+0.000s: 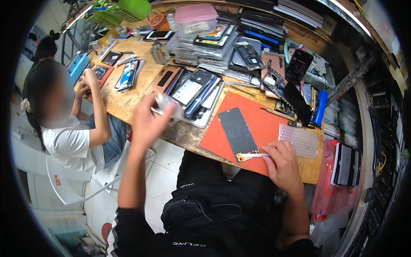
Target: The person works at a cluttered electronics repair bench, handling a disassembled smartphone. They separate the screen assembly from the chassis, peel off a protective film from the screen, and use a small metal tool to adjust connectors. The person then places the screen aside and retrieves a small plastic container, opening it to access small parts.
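Note:
A dark phone screen (238, 128) lies at a slant on the orange-red mat (216, 128), with a gold flex cable (242, 158) at its near end. My right hand (282, 165) is closed on a thin white stick (251, 155), whose tip lies over that cable. Off to the left, my left hand (147, 122) is raised near the table edge. Its fingers are closed around a whitish, see-through thing (169, 106), smeared by motion, so its kind is unclear. Just beyond it sits a pile of phone parts (195, 88).
Bubble wrap (302, 139) lies right of the mat, near a blue tool handle (320, 109) and a propped phone (299, 64). Stacked parts and a pink-lidded box (196, 21) fill the back. At left another person (68, 141) works with a phone.

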{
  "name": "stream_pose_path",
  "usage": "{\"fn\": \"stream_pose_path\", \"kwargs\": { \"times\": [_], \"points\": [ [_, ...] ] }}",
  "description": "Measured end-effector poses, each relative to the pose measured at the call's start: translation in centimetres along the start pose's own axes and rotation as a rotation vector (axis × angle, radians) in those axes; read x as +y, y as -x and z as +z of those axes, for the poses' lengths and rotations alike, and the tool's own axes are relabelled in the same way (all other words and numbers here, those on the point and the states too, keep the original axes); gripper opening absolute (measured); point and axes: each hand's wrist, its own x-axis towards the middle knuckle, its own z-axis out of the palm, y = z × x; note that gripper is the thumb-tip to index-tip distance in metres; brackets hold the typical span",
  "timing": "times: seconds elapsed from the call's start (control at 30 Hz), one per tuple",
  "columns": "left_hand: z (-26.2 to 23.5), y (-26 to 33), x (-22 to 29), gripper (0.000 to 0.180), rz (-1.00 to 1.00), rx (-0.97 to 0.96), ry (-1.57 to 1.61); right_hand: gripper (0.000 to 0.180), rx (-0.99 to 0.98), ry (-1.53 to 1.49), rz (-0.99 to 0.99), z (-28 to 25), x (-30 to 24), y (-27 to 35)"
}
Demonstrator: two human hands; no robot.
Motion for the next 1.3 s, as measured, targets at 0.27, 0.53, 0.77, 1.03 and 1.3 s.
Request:
{"fn": "stream_pose_path", "kwargs": {
  "times": [0.27, 0.53, 0.77, 1.03, 1.3],
  "points": [
    [-1.9, -14.7, -14.4, 0.055, -0.086, 0.192, -0.536, 0.023, -0.124, 0.084, -0.11, -0.8, 0.8, -0.5],
    [-1.3, -13.4, -16.5, 0.091, -0.2, 0.326, -0.39, 0.02, -0.173, 0.094, -0.121, -0.4, 1.3, 0.0],
    [3.9, 1.9, -0.3, 0.019, 0.4, 0.056, -0.034, 0.013, -0.181, 0.094, -0.195, -0.4, 2.0, -0.6],
    [8.7, 9.3, 5.5, 0.027, 0.609, -0.332, 0.167, 0.013, -0.269, 0.204, -0.278, -1.2, 1.9, -1.7],
    [10.2, 10.2, 4.8, 0.033, 0.662, -0.273, 0.102, 0.012, -0.29, 0.195, -0.268, -1.4, 1.4, -2.1]
  ]
}}
